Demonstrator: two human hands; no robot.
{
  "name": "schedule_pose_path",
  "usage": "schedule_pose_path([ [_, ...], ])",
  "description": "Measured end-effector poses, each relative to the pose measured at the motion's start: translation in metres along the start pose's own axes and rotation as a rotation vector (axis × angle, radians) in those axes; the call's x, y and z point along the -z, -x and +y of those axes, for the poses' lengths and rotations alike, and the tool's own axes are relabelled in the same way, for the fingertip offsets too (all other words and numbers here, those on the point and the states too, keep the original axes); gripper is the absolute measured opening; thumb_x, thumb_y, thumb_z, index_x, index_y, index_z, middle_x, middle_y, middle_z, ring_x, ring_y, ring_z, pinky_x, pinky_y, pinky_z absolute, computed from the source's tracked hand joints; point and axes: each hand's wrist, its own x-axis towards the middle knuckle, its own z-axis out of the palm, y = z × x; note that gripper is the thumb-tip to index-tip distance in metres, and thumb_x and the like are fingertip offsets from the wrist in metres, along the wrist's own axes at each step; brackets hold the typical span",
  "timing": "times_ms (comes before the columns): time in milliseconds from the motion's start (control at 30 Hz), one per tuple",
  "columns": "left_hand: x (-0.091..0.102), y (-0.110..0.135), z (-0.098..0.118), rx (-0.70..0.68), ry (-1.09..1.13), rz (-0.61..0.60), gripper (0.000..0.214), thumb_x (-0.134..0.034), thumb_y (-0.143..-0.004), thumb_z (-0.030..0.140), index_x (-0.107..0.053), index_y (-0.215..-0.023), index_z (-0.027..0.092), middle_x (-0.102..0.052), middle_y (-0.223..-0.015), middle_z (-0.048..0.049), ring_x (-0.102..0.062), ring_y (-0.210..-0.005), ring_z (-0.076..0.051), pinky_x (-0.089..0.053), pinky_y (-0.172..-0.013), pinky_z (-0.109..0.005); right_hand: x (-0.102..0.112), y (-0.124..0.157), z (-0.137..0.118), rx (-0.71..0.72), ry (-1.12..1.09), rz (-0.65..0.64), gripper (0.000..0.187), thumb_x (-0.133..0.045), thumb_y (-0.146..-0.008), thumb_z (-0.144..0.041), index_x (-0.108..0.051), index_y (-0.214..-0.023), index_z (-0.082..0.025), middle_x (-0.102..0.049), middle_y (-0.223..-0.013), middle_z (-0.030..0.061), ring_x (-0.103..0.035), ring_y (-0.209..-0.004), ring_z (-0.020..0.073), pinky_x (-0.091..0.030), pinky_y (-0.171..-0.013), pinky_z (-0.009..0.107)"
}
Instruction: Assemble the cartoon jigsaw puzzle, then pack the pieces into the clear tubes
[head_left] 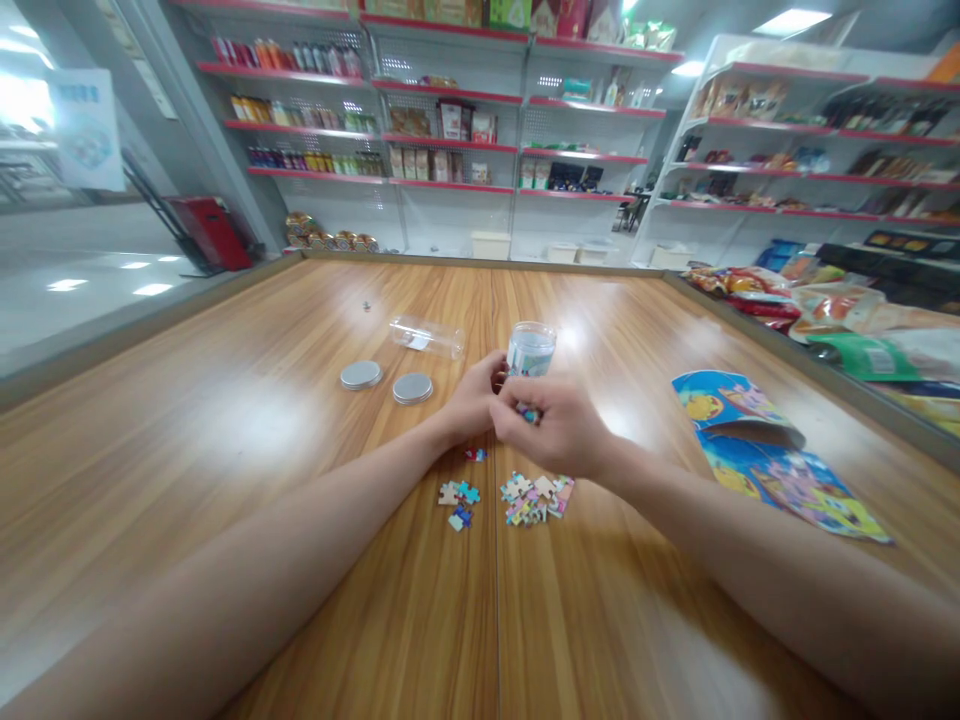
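From the head view, an upright clear jar (532,350) stands on the table (360,600), just beyond the two hands. The left hand (472,400) is at its near left side, fingers bent and partly hidden, so whether they grip the jar I cannot tell. The right hand (561,428) is in front, fingers curled toward the thumb; a coloured bit shows there, but whether it is held is unclear. Nearer lie a pile of puzzle pieces (534,505) and, to its left, a smaller cluster (460,494). A second clear jar (425,337) lies on its side beyond two silver lids (412,388).
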Motion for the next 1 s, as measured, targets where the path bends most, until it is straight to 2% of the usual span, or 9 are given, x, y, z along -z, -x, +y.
schedule_pose_path([
  [100, 0.001, 0.001, 0.001, 0.025, -0.011, -0.015, 0.043, -0.082, -0.07, 0.024, -0.058, -0.104, 0.014, -0.064, -0.091, -0.0032, -0.06, -0.078, -0.014, -0.05, -0.07, -0.029, 0.016, -0.048, -0.003, -0.117, -0.18, 0.208, 0.035, -0.055, -0.087, -0.023, -0.041, -0.055, -0.021, -0.036, -0.052, -0.0053, -0.035, -0.049, 0.0072, -0.027, -0.046, 0.023],
  [167, 0.001, 0.001, 0.002, 0.054, -0.026, -0.04, 0.045, -0.083, -0.07, 0.026, -0.058, -0.105, 0.014, -0.064, -0.09, -0.0025, -0.06, -0.075, -0.014, -0.05, -0.07, -0.029, 0.023, -0.075, 0.007, -0.19, -0.344, 0.334, 0.038, -0.055, -0.091, -0.031, -0.038, -0.058, -0.022, -0.032, -0.051, -0.0064, -0.031, -0.045, 0.0066, -0.024, -0.042, 0.022],
  [267, 0.001, 0.002, 0.003, 0.059, -0.051, -0.062, 0.044, -0.084, -0.07, 0.026, -0.058, -0.104, 0.015, -0.062, -0.091, -0.0018, -0.059, -0.077, -0.014, -0.049, -0.071, -0.028, 0.026, -0.093, 0.032, -0.294, -0.499, 0.45, 0.041, -0.059, -0.09, -0.036, -0.036, -0.059, -0.023, -0.028, -0.049, -0.0082, -0.023, -0.041, 0.0055, -0.018, -0.038, 0.022],
  [400, 0.0, 0.004, 0.006, 0.046, -0.075, -0.081, 0.046, -0.084, -0.071, 0.03, -0.058, -0.107, 0.017, -0.061, -0.091, -0.0008, -0.058, -0.078, -0.013, -0.048, -0.071, -0.027, 0.024, -0.085, 0.051, -0.385, -0.558, 0.485, 0.038, -0.063, -0.088, -0.038, -0.041, -0.06, -0.023, -0.032, -0.048, -0.0081, -0.024, -0.04, 0.0053, -0.017, -0.036, 0.021],
  [633, -0.003, 0.006, 0.008, 0.025, -0.085, -0.093, 0.049, -0.084, -0.071, 0.035, -0.057, -0.107, 0.017, -0.059, -0.089, 0.0001, -0.055, -0.075, -0.012, -0.046, -0.07, -0.026, 0.021, -0.073, 0.048, -0.347, -0.475, 0.419, 0.039, -0.062, -0.091, -0.043, -0.046, -0.062, -0.022, -0.037, -0.049, -0.0069, -0.029, -0.04, 0.0058, -0.02, -0.037, 0.022],
  [800, -0.002, 0.006, 0.006, 0.009, -0.075, -0.105, 0.047, -0.083, -0.072, 0.03, -0.057, -0.11, 0.017, -0.058, -0.09, 0.0002, -0.054, -0.076, -0.012, -0.045, -0.07, -0.026, 0.021, -0.072, 0.049, -0.332, -0.435, 0.443, 0.04, -0.06, -0.092, -0.044, -0.046, -0.062, -0.021, -0.039, -0.05, -0.0065, -0.032, -0.042, 0.0058, -0.025, -0.041, 0.022],
  [1000, -0.001, 0.005, 0.005, 0.024, -0.075, -0.096, 0.048, -0.084, -0.072, 0.031, -0.057, -0.109, 0.017, -0.058, -0.088, 0.0008, -0.053, -0.074, -0.011, -0.044, -0.068, -0.026, 0.022, -0.073, 0.051, -0.385, -0.513, 0.491, 0.041, -0.063, -0.089, -0.049, -0.047, -0.063, -0.022, -0.041, -0.05, -0.0065, -0.029, -0.038, 0.0062, -0.022, -0.036, 0.023],
])
